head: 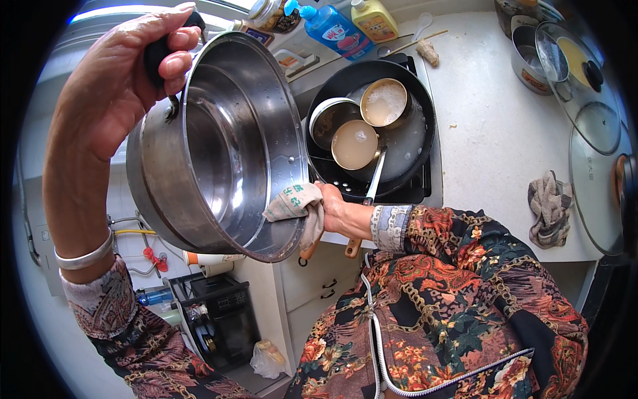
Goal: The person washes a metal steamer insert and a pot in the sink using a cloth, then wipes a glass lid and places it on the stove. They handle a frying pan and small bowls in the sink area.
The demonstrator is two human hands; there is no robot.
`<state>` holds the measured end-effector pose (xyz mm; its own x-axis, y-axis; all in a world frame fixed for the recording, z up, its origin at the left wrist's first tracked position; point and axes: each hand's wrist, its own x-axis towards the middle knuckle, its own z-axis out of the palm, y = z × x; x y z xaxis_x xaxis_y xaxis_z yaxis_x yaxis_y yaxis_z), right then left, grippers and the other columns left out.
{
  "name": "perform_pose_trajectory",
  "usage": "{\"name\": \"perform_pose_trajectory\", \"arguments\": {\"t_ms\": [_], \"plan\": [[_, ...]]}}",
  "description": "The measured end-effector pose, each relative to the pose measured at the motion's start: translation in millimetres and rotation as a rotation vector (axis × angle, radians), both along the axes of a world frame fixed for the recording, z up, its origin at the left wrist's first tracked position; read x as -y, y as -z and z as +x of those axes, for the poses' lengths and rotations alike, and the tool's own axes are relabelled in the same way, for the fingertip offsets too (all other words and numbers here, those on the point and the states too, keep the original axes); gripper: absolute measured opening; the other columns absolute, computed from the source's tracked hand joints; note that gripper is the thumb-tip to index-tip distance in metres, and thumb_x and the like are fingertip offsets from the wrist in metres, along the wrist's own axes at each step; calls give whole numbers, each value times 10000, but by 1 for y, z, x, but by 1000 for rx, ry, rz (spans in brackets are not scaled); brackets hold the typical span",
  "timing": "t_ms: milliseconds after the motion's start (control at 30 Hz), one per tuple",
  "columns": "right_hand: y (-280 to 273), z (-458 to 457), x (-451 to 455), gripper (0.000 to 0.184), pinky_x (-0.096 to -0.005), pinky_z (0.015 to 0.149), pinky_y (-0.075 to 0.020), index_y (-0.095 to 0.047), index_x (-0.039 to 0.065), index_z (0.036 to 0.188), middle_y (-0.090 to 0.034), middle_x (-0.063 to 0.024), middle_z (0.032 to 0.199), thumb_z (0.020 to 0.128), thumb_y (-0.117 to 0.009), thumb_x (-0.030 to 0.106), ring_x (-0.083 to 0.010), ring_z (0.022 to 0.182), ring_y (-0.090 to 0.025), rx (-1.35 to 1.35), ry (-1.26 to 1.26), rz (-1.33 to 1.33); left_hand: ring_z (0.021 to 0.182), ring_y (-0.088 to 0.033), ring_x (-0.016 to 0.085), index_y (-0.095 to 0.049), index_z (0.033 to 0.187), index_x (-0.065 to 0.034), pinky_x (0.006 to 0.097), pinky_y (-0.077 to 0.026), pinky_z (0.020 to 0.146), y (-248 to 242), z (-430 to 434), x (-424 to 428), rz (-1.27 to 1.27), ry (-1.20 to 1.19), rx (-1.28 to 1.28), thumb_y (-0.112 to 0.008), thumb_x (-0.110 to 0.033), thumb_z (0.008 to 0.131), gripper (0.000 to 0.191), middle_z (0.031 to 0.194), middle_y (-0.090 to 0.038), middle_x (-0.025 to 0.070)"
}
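My left hand grips the black handle of a large stainless steel pot. The pot is tilted on its side, its mouth turned to the right, with a few water drops on the inner wall. My right hand holds a beige cloth with green writing against the pot's lower right rim; the fingertips are hidden by the cloth. Beyond it, a black wok on the stove holds cloudy water and several bowls. Two of them, an upper bowl and a lower bowl, contain murky liquid.
A blue pump bottle and a yellow bottle stand behind the stove. On the right counter lie a crumpled grey cloth and glass lids. A small saucepan is farther back. A black appliance sits below left.
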<state>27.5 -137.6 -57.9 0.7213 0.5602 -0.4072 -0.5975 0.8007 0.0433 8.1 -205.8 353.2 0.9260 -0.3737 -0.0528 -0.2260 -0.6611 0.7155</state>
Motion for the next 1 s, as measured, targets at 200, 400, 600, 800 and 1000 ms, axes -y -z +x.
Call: {"name": "perform_pose_trajectory", "arguments": {"t_ms": [200, 400, 600, 800, 1000], "plan": [[7, 6, -3, 434, -497, 948, -344, -483, 35, 1072, -538, -144, 1107, 942, -236, 368, -314, 1011, -493, 23, 9, 58, 515, -415, 14, -439, 1126, 96, 171, -356, 492, 0, 0, 1, 18, 28, 12, -513, -241, 893, 416, 704, -466, -33], [-9, -1, 3, 440, -495, 967, -325, -476, 28, 1075, -530, -150, 1122, 944, -230, 368, -319, 1031, -482, -9, 22, 78, 511, -416, 12, -434, 1132, 103, 171, -362, 492, 1, -2, 1, 4, 27, 5, -517, -248, 891, 434, 701, -467, -32], [-12, -1, 4, 444, -493, 967, -325, -469, 21, 1086, -524, -150, 1135, 946, -225, 365, -315, 1038, -480, 22, 27, 73, 508, -420, 11, -433, 1134, 106, 171, -361, 493, 0, -2, 0, 26, 23, 36, -524, -249, 887, 442, 696, -470, -30], [-13, 1, 5, 456, -495, 965, -327, -469, 19, 1089, -525, -152, 1131, 944, -224, 375, -318, 1034, -482, 13, 16, 89, 509, -424, 10, -430, 1137, 106, 168, -359, 487, 4, -5, 4, 23, 61, 20, -525, -244, 887, 441, 700, -474, -29], [-8, 7, 3, 451, -490, 956, -339, -474, 20, 1078, -530, -151, 1118, 944, -224, 370, -314, 1015, -490, 31, 34, 90, 509, -424, 13, -427, 1140, 108, 168, -358, 479, 4, -4, 6, 36, 81, 23, -525, -237, 887, 439, 705, -472, -23]]}}
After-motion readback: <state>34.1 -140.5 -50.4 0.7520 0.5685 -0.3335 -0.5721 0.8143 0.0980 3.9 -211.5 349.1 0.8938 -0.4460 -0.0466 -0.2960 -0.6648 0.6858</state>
